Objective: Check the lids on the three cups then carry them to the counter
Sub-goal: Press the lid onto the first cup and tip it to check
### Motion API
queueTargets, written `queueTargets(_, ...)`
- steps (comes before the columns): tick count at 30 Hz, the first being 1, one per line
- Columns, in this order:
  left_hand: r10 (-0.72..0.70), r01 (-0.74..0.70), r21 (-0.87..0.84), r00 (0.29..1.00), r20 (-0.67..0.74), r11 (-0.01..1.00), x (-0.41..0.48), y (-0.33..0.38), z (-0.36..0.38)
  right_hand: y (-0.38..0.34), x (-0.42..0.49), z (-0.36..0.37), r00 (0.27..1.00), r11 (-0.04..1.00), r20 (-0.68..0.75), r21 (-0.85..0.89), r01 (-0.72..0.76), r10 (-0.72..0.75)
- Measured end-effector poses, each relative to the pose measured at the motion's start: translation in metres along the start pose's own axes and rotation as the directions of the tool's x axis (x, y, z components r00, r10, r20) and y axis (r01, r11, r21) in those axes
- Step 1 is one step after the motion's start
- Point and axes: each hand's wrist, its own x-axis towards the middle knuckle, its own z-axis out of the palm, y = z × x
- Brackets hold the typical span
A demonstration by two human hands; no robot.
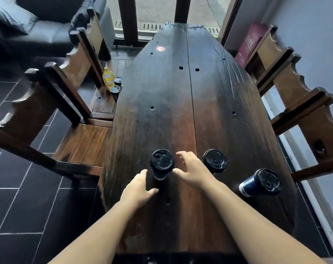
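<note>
Three dark paper cups with black plastic lids stand on a long dark wooden table. The left cup is between my two hands. My left hand hovers just left of it, fingers relaxed and spread, holding nothing. My right hand is just right of it, fingers spread toward the lid, not gripping. The middle cup stands behind my right hand. The right cup, with a dark blue sleeve, stands near the table's right edge.
Wooden chairs flank the table: one at the left and one at the right. A yellow bottle and two lidded cups sit on a seat to the left. A red sticker marks the far tabletop. Dark tile floor lies left.
</note>
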Motion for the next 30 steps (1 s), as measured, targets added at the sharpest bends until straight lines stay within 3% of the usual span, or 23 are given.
queueTargets(8,-0.054,0.027,-0.304,0.995,-0.083,0.952,0.018,0.022,0.013,-0.006,0.041,0.008,0.986,0.989,0.112,0.106,0.108,-0.12)
queueTargets(13,-0.061,0.008,-0.37,0.99,-0.131,0.929,0.027,0.033,0.02,-0.002,0.051,0.012,0.96,0.981,0.219,0.122,0.149,-0.173)
queueTargets(17,-0.074,0.0,-0.419,0.984,-0.16,0.908,0.03,0.04,0.025,0.002,0.051,0.012,0.973,0.977,0.153,0.15,0.149,-0.172)
queueTargets(26,0.047,-0.113,-0.499,0.989,-0.142,0.859,0.018,0.044,0.011,-0.003,0.024,0.001,0.995,0.974,0.03,0.208,0.091,-0.099)
queueTargets(30,0.143,-0.167,-0.552,0.986,-0.086,0.817,0.008,0.043,-0.014,-0.016,0.01,-0.02,0.99,0.958,0.047,0.262,0.115,-0.131)
